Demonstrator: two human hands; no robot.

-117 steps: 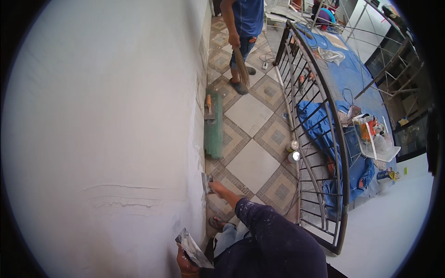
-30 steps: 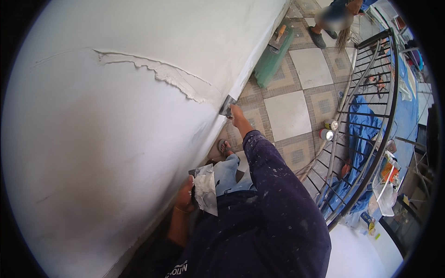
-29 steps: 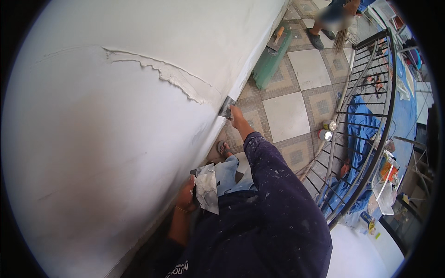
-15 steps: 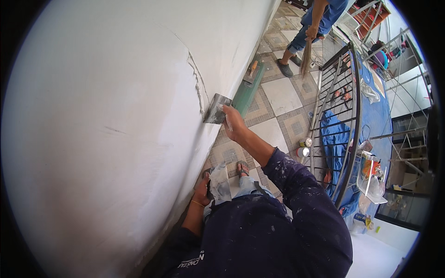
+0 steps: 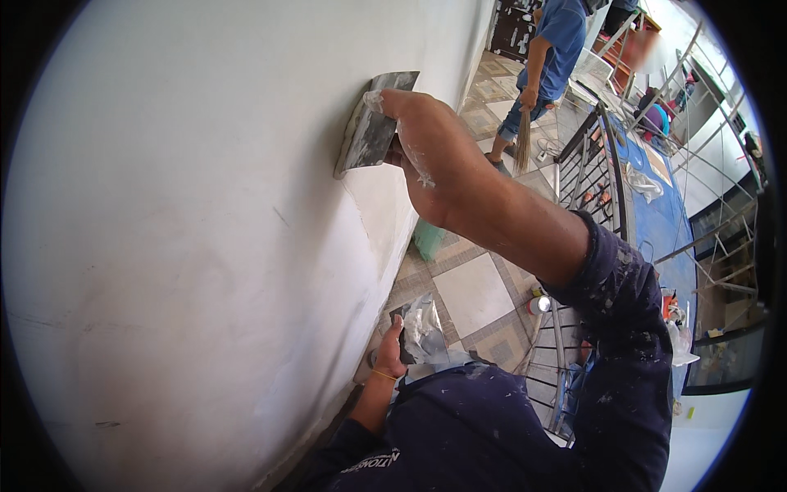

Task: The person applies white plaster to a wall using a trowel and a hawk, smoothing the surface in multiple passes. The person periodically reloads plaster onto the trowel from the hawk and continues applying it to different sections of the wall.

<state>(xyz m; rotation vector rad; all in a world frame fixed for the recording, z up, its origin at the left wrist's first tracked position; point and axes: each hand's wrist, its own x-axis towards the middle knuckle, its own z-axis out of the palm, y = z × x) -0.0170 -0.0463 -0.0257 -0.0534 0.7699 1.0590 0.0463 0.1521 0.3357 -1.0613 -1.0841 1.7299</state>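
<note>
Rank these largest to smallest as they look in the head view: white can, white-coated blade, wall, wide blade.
1. Wall
2. Wide blade in the right hand
3. White-coated blade in the left hand
4. White can

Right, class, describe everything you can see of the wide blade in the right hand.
The wide blade is a thin, roughly rectangular grey sheet, apparently metal, with darker patches. Whitish paste lines its left long edge, which appears to press against the pale wall. It stands tilted, top leaning right. The right hand grips it from the right, thumb on the visible face. Any handle is hidden.
</note>
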